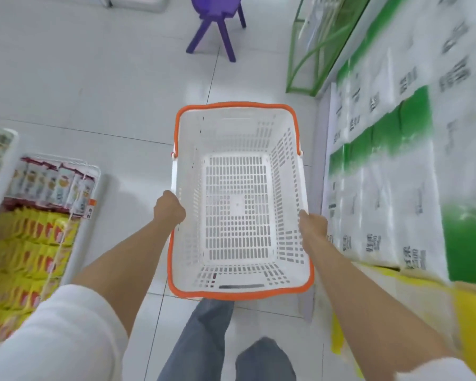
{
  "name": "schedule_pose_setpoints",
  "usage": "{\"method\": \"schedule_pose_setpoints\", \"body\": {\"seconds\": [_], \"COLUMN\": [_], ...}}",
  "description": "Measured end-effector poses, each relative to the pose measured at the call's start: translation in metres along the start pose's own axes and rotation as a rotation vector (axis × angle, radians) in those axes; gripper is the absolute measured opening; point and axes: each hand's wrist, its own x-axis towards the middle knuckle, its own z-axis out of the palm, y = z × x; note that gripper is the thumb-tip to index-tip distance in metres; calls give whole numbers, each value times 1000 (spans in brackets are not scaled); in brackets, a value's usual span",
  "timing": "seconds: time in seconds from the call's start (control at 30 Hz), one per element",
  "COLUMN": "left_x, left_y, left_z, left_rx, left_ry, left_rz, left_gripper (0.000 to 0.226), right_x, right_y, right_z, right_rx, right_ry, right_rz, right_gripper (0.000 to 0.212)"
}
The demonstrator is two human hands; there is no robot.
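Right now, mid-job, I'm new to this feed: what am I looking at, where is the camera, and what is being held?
There is no machine here: a person works with two bare hands. The single picture comes from a camera worn on the head, looking forward and down, so the arms reach in from the bottom. The left hand and the right hand each grip a side rim of a white shopping basket with orange handles; nothing lies inside it. It is held over a white tiled floor. A rack of snack packets stands to the left, stacked white and green packs to the right, and a purple stool ahead.
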Motion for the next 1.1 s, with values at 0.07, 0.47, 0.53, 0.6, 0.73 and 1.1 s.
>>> {"method": "schedule_pose_setpoints", "body": {"seconds": [0.07,0.47,0.53,0.6,0.73,1.1], "left_x": [35,287,329,372,470,679], "left_y": [34,276,313,347,413,615], "left_z": [-31,-180,-207,-234,-285,-398], "left_rx": [11,3,0,3,-14,44], "left_ry": [1,-22,-21,-17,-4,-45], "left_rz": [5,10,3,16,22,54], "left_gripper": [28,21,29,32,32,40], "right_x": [17,197,224,250,309,465], "right_y": [-45,-362,-417,-470,-570,-807], "right_z": [15,117,136,157,209,297], "right_rx": [9,26,1,-13,4,0], "right_ry": [-2,-35,-18,-18,-21,104], "right_rz": [11,-25,-36,-30,-1,56], "right_gripper": [22,24,29,31,25,33]}}
